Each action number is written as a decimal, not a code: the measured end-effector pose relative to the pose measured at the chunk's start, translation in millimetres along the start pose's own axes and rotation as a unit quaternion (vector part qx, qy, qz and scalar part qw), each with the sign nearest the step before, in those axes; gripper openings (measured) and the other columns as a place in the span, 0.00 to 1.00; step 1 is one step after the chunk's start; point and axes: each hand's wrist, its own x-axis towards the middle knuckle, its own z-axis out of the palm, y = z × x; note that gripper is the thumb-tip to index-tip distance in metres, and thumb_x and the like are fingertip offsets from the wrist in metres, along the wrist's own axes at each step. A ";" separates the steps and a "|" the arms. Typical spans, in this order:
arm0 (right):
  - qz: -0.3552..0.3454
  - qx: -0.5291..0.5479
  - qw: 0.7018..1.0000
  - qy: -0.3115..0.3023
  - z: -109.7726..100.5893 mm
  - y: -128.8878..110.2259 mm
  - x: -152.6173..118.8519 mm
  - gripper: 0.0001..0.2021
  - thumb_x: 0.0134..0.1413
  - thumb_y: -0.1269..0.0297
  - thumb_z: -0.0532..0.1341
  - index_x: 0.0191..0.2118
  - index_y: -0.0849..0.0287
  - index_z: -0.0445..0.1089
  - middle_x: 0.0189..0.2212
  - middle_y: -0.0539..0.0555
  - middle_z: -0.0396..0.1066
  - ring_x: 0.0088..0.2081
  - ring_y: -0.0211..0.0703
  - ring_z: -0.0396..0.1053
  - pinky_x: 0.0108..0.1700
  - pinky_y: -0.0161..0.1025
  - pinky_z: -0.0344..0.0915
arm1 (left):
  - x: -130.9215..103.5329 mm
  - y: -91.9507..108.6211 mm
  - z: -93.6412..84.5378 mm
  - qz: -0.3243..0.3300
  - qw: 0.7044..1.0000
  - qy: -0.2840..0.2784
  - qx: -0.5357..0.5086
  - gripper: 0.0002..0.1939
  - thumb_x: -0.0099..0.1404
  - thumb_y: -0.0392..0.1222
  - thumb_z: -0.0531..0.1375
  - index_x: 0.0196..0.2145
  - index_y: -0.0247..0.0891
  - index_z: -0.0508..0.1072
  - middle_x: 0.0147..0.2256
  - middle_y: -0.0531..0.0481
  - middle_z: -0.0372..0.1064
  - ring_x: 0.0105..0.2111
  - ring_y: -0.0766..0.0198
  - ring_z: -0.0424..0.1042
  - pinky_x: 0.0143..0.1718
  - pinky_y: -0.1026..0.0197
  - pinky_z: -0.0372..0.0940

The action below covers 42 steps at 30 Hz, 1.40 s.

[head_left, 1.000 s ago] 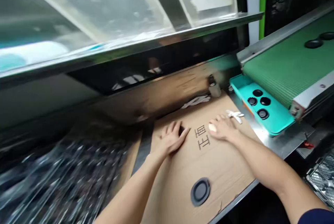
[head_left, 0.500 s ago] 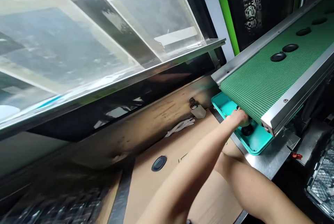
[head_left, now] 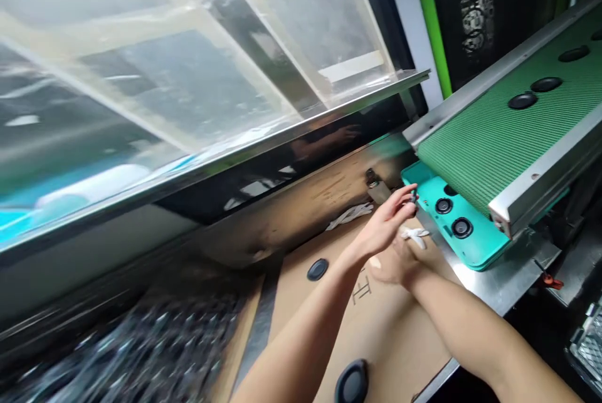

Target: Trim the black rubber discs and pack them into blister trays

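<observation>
My left hand point(head_left: 388, 218) is raised over the cardboard, just left of the teal tray point(head_left: 475, 257). Its fingers pinch a small dark part point(head_left: 414, 193), seen nearly edge-on. Below it is my right hand point(head_left: 395, 260), partly covered and blurred; white material point(head_left: 416, 237) shows at its fingertips, and whether it grips anything is unclear. Round black parts with ringed centres, one point(head_left: 462, 227) and another point(head_left: 443, 205), lie in the tray. On the cardboard sheet point(head_left: 399, 328) rest a flat black oval disc point(head_left: 317, 269) and a larger black disc point(head_left: 352, 382) nearer me.
A green conveyor belt point(head_left: 475, 152) slopes down to the tray, carrying several black discs point(head_left: 522, 100). Crumpled white cloth point(head_left: 349, 216) lies by the back wall. Stacked, blurred dark parts point(head_left: 155, 353) fill the lower left. A red-handled clamp point(head_left: 552, 282) sits at the right table edge.
My left hand has come out of the tray, back to the left, with a dark part in its fingers. My right hand now shows below it. The view has swung left.
</observation>
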 end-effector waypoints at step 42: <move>-0.141 -0.101 0.983 0.055 19.3 -46.8 -8.3 0.22 0.72 0.54 0.52 0.60 0.56 0.73 0.56 0.63 0.69 0.52 0.57 0.64 0.55 0.52 0.66 | -145.7 -131.2 -68.7 -0.125 0.751 0.202 -0.616 0.26 0.80 0.46 0.43 0.37 0.32 0.75 0.33 0.41 0.76 0.31 0.61 0.75 0.41 0.58 0.72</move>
